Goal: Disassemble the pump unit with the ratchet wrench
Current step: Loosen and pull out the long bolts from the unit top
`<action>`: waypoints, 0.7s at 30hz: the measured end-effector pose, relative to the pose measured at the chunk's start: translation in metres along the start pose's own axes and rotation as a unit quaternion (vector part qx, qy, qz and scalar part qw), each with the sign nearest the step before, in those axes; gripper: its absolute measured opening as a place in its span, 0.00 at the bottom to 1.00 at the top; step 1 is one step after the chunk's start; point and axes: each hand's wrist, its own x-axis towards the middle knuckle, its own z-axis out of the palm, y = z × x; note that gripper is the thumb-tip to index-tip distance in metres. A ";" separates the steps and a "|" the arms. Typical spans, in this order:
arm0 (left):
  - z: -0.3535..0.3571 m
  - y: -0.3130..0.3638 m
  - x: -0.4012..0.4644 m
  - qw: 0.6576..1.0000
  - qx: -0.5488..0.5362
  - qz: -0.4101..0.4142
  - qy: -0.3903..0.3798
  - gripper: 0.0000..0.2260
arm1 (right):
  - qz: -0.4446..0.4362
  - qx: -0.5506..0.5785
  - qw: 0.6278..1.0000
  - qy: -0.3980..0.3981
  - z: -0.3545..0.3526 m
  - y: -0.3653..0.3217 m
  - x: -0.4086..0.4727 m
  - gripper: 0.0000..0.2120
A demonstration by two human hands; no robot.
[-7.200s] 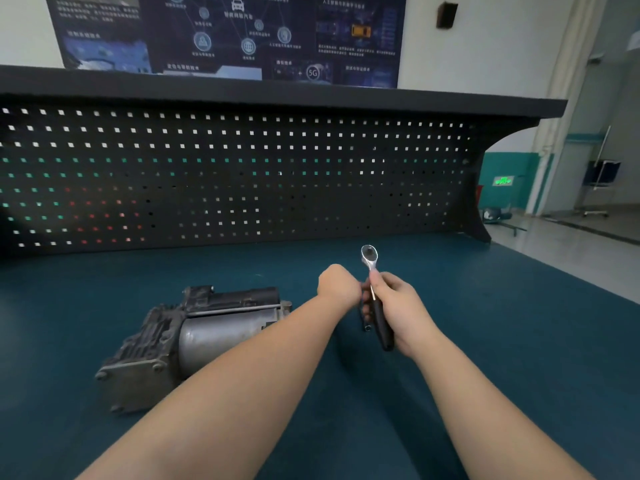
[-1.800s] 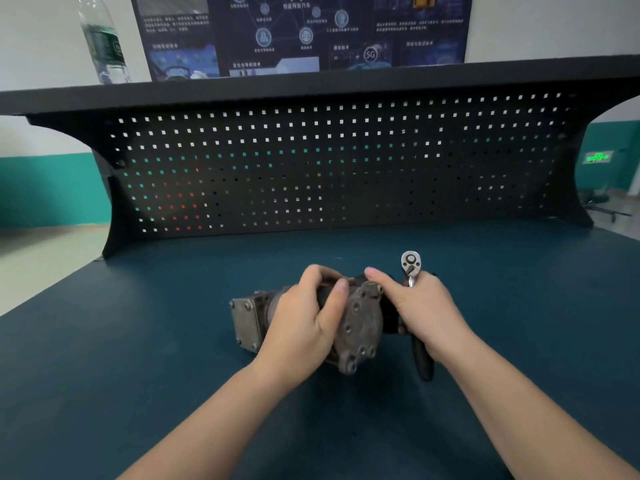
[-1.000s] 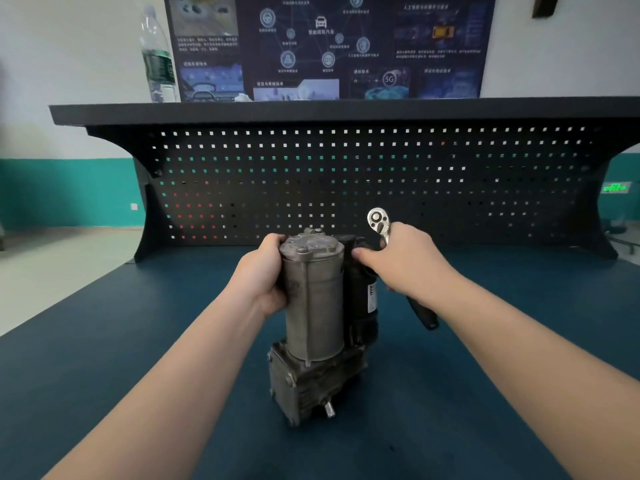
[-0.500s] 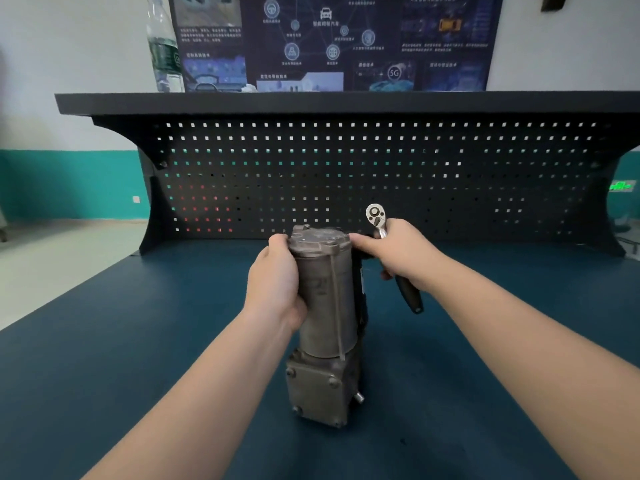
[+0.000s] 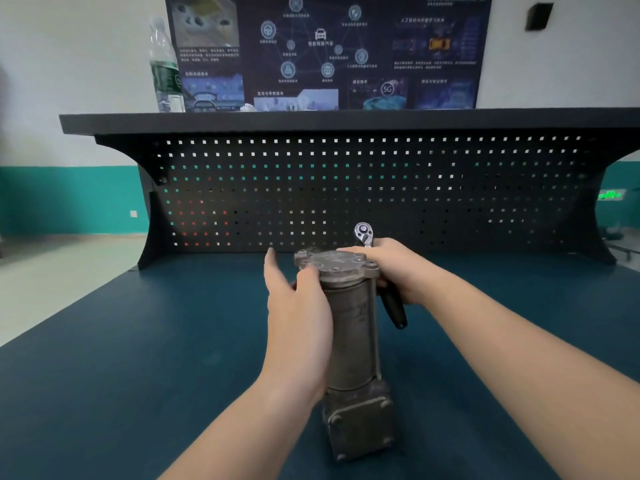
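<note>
The pump unit (image 5: 349, 334) is standing upright on its square base on the blue bench top (image 5: 121, 375), near the middle and closer to the near edge than to the far panel. The left hand (image 5: 298, 317) is lying against its left side with the fingers straight and relaxed, the thumb resting at the cap rim, so it is steadying more than gripping. The right hand (image 5: 398, 268) is curling around the ratchet wrench (image 5: 379, 271) while its fingertips are touching the far right side of the cap; the wrench head is poking up above the hand and the black handle is hanging down beside the cylinder.

The main risk, as I judge it, is tipping: the unit is tall on a small base, and a hard pull on a cap bolt could topple it unless the left hand is taking a firmer hold. The socket could also slip off a bolt head and knock knuckles against the cap.

There is open bench on both sides, and the perforated back panel (image 5: 346, 188) is well behind, so the handle should be getting room to swing. A water bottle (image 5: 166, 67) is standing on the shelf above, well apart.
</note>
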 end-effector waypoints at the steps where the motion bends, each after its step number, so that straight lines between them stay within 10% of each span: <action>1: -0.001 0.001 -0.003 0.999 0.045 0.015 -0.009 0.24 | -0.003 -0.010 1.000 0.008 0.000 -0.002 -0.003 0.14; 7: -0.017 -0.003 0.002 0.922 0.308 0.237 -0.015 0.38 | -0.095 -0.087 0.989 0.065 -0.015 -0.030 -0.037 0.14; 17: 0.003 -0.010 -0.008 0.910 0.300 0.285 0.027 0.31 | -0.155 -0.240 0.958 0.035 -0.009 -0.040 -0.076 0.09; 21: 0.003 0.008 -0.008 0.807 0.484 0.332 0.061 0.30 | -0.098 -0.130 0.983 0.080 -0.014 -0.035 -0.074 0.14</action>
